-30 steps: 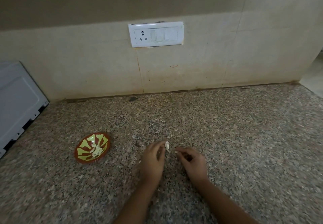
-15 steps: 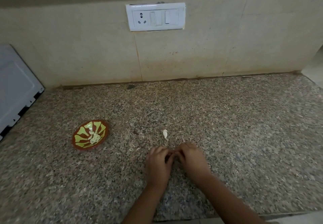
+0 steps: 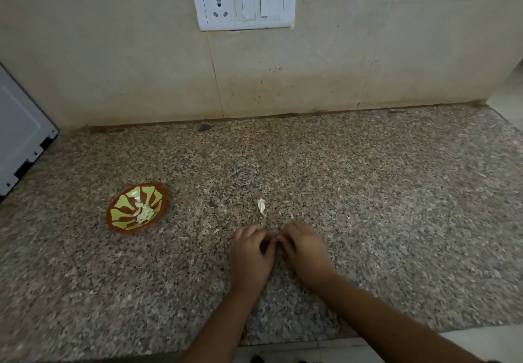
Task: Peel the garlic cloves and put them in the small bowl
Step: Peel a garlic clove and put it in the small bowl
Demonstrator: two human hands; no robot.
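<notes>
Peeling at the counter [image 3: 368, 192]: entry, one clove apparently in work.
Left hand [image 3: 250, 255] and right hand [image 3: 305, 252]: fingers curled, tips meeting low over the counter. What they pinched was hidden, so we could not tell whether a clove sat between them. Small bowl [image 3: 120, 215]: well to the left of the hands, holding a few pale peeled cloves [image 3: 144, 212]. One white scrap [image 3: 261, 207], skin or clove, lay just beyond the hands. We judged the peel best done by nicking the skin at one end with a thumbnail, rolling rather than squeezing, and keeping husk out of the bowl.
</notes>
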